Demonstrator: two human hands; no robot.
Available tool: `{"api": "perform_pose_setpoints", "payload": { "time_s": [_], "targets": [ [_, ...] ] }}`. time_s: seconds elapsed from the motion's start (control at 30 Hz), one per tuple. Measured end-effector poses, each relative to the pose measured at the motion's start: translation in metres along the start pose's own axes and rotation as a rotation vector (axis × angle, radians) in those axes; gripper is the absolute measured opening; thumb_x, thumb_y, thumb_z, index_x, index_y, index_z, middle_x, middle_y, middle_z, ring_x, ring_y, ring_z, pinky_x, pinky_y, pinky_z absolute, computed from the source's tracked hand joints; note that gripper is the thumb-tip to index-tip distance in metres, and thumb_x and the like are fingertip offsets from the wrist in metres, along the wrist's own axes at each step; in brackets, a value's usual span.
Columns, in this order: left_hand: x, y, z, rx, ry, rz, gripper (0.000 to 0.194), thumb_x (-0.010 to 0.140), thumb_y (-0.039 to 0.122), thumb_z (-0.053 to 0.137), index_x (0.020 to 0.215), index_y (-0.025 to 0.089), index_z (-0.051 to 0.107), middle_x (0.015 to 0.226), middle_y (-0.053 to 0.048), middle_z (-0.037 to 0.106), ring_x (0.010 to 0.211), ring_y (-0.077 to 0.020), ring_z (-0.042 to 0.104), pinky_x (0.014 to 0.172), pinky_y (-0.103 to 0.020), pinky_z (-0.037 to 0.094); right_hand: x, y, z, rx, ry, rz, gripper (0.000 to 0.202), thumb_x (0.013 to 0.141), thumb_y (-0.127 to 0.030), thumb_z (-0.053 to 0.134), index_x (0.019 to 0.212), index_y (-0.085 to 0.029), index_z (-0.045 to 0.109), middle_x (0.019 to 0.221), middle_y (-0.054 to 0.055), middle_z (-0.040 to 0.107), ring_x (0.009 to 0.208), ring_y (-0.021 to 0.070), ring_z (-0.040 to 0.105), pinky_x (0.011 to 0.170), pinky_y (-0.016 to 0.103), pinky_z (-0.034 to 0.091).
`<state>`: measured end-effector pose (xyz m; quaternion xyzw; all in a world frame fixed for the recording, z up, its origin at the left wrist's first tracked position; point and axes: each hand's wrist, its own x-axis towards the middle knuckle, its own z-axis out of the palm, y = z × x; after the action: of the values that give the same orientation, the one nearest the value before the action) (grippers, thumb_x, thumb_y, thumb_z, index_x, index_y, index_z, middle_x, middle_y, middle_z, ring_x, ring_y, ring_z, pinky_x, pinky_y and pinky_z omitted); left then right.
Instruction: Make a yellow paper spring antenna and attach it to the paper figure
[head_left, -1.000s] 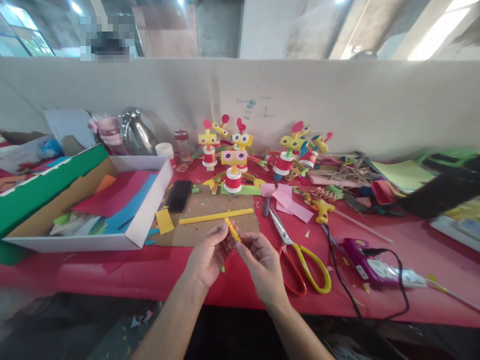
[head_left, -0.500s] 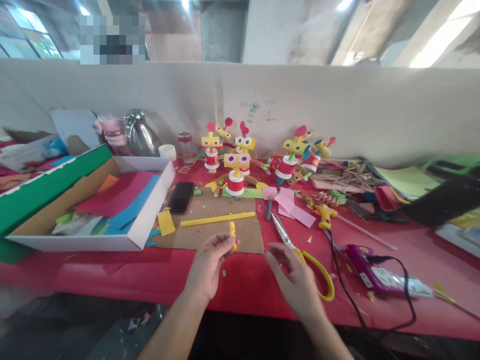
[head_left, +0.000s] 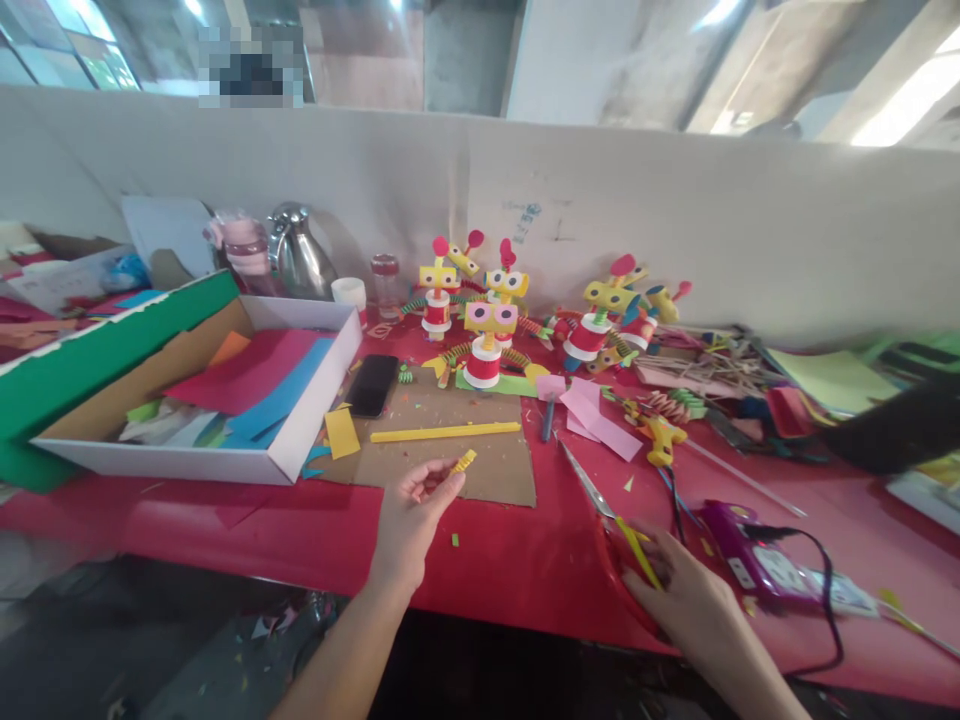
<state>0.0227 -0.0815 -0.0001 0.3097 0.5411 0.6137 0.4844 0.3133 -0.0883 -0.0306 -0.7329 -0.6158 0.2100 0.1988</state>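
Note:
Between the thumb and fingers of my left hand (head_left: 421, 510) is a small folded yellow paper strip (head_left: 465, 461), pleated like a spring. That hand is over the near edge of a brown cardboard sheet (head_left: 480, 480). On the right, my right hand (head_left: 679, 580) closes around the handles of a pair of scissors (head_left: 592, 490), one handle side yellow and the other red. Their blades point away to the upper left, toward the pink paper pieces (head_left: 592, 415). A long yellow paper strip (head_left: 442, 433) lies across the cardboard.
Several paper robot figures (head_left: 491, 345) stand behind the cardboard. A white box (head_left: 315, 420) of coloured paper is at left, beside a phone (head_left: 373, 385). At right are a yellow glue gun (head_left: 661, 440) and a purple power strip (head_left: 772, 565) with a black cord.
My right hand has moved right and taken hold of the scissors, lifting their handles. The pleated strip in my left hand has tipped from upright to slanting. The view has shifted slightly.

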Motion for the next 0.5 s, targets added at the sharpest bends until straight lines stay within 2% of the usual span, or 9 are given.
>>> {"api": "perform_pose_setpoints", "payload": {
  "time_s": [0.07,0.13,0.27,0.37,0.5],
  "targets": [
    [0.002,-0.003,-0.003,0.015,0.011,0.034,0.018,0.067,0.028,0.074,0.084,0.020,0.073,0.084,-0.004,0.072,0.082,-0.0169,0.062,0.077,-0.027,0.046,-0.013,0.004,-0.002,0.069,0.030,0.016,0.056,0.063,-0.039,0.058,0.116,-0.022,0.057,0.101,0.010,0.072,0.098,0.0322,0.066,0.082,0.042,0.052],
    [0.003,-0.006,-0.004,0.029,0.020,0.072,0.018,0.068,0.028,0.073,0.084,0.020,0.072,0.085,-0.004,0.072,0.082,-0.0169,0.062,0.078,-0.027,0.046,-0.031,0.002,-0.001,0.122,0.079,-0.047,0.059,0.063,-0.042,0.063,0.118,-0.023,0.057,0.115,0.012,0.067,0.110,0.0342,0.060,0.089,0.043,0.050],
    [0.003,-0.008,-0.003,0.042,0.039,0.132,0.019,0.069,0.028,0.073,0.086,0.021,0.072,0.087,-0.004,0.072,0.085,-0.0177,0.062,0.079,-0.027,0.045,-0.068,-0.024,0.005,0.345,-0.077,-0.208,0.072,0.066,-0.039,0.070,0.132,-0.025,0.045,0.131,0.012,0.056,0.116,0.0311,0.057,0.087,0.035,0.054],
    [-0.001,-0.004,-0.002,0.012,0.076,0.168,0.021,0.067,0.028,0.073,0.085,0.019,0.072,0.087,-0.006,0.073,0.085,-0.0202,0.063,0.080,-0.030,0.046,-0.077,-0.049,0.013,0.351,-0.184,-0.257,0.065,0.062,-0.036,0.074,0.123,-0.024,0.053,0.121,0.012,0.064,0.108,0.0308,0.062,0.086,0.035,0.054],
    [-0.006,0.002,-0.005,0.035,0.118,0.211,0.020,0.065,0.028,0.074,0.083,0.018,0.072,0.089,-0.007,0.073,0.091,-0.0233,0.064,0.084,-0.034,0.046,-0.073,-0.069,0.026,0.356,-0.156,-0.287,0.054,0.066,-0.033,0.070,0.116,-0.019,0.055,0.111,0.012,0.067,0.100,0.0270,0.066,0.083,0.031,0.054]
  ]
}}
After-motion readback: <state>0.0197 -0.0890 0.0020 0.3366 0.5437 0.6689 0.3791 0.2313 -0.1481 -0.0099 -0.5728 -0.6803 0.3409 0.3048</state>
